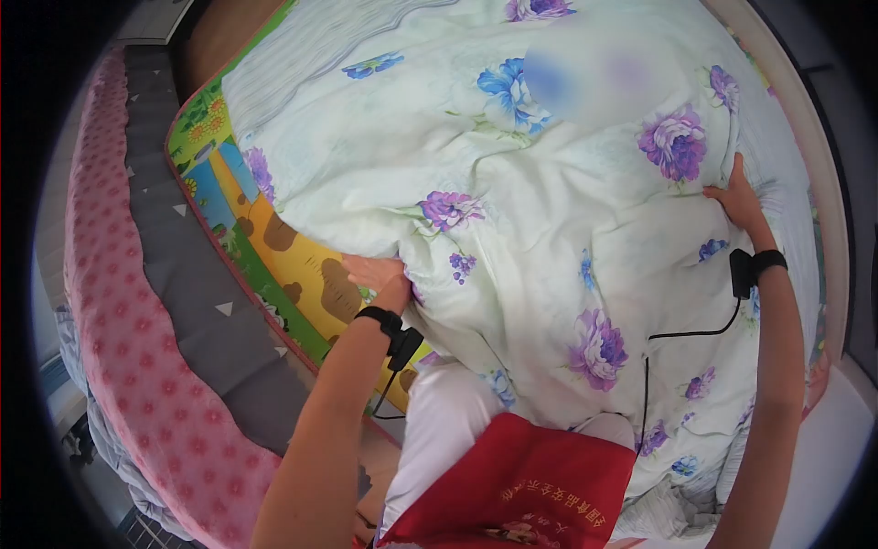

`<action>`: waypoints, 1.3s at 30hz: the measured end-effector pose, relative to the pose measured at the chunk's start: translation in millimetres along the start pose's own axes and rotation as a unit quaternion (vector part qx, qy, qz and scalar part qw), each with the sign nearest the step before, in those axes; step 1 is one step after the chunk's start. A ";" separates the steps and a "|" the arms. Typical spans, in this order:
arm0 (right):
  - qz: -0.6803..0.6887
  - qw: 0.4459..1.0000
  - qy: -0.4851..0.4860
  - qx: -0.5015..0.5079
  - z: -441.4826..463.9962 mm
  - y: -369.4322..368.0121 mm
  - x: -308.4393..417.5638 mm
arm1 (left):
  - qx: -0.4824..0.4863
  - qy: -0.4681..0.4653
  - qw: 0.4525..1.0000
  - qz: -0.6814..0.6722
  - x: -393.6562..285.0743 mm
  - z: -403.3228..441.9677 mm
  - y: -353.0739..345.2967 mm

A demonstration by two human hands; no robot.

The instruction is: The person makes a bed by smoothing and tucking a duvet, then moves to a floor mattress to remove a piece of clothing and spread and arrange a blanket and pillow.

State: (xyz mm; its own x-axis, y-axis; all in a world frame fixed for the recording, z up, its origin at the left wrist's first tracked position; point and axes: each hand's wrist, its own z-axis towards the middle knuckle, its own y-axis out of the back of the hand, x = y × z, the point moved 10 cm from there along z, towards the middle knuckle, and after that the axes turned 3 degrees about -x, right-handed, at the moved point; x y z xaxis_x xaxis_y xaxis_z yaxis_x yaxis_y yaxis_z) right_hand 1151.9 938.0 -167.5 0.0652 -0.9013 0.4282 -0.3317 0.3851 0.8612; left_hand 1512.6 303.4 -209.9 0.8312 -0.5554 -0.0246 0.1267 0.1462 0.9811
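Observation:
A white quilt [540, 265] with purple and blue flowers spreads wide and wrinkled in front of me. My left hand [377, 278] rests against its left edge, fingers stretched out over a colourful cartoon mat [306, 252]. At the quilt's right side, my right hand [739, 203] lies on the fabric with thumb and fingers apart. Each wrist wears a black strap with a small box, and a cable [690, 335] runs from the right one across the quilt.
Left of the mat lie a dark grey strip [197, 265] with white triangles and a pink patterned cloth [137, 302]. Striped fabric [311, 46] shows at the upper left. My white-trousered knees and red apron [521, 485] are at the near edge. A pale rim [823, 183] curves along the right.

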 end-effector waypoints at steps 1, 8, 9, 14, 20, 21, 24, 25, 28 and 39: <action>0.007 1.000 -0.008 0.008 -1.9 -0.7 2.5 | -0.001 0.001 1.000 -0.002 -0.4 -0.3 -3.5; 0.004 0.999 -0.021 0.031 -4.7 -2.4 10.7 | 0.015 -0.015 1.000 -0.007 14.3 -12.8 -18.7; 0.002 1.000 -0.013 0.027 -2.8 -6.4 5.0 | 0.083 -0.001 0.996 -0.023 14.0 -10.8 -19.8; -0.019 0.998 -0.005 0.066 6.6 -8.8 -7.9 | 0.072 -0.126 0.988 0.046 10.5 -19.3 -20.1; -0.066 0.980 -0.127 0.135 7.9 -6.6 5.3 | 0.068 -0.123 0.988 0.057 30.3 -21.3 -21.8; -0.080 0.975 -0.149 0.143 4.9 -4.0 7.6 | 0.076 -0.119 0.988 0.059 31.2 -21.0 -19.6; -0.076 0.986 -0.093 0.115 7.4 -4.5 3.4 | 0.094 -0.107 0.988 0.067 26.7 -18.7 -14.9; -0.097 0.985 -0.090 0.110 7.4 -3.4 4.4 | 0.097 -0.102 0.988 0.070 26.5 -15.8 -12.2; -0.068 0.990 -0.079 0.096 7.2 -6.1 -6.0 | 0.114 -0.088 0.986 0.081 32.5 -14.2 -5.5; -0.084 0.977 -0.124 0.149 12.4 -9.8 -11.5 | 0.129 -0.058 0.985 0.095 37.7 -14.8 -4.6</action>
State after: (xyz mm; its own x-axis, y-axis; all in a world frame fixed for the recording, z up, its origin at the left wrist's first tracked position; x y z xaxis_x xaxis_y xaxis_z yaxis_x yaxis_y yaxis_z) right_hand 1142.7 942.1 -184.2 -0.0758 -0.9814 0.1765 -0.5971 0.1864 0.7802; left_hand 1551.4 293.9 -218.1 0.7579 -0.6295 0.1712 -0.1789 0.0519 0.9825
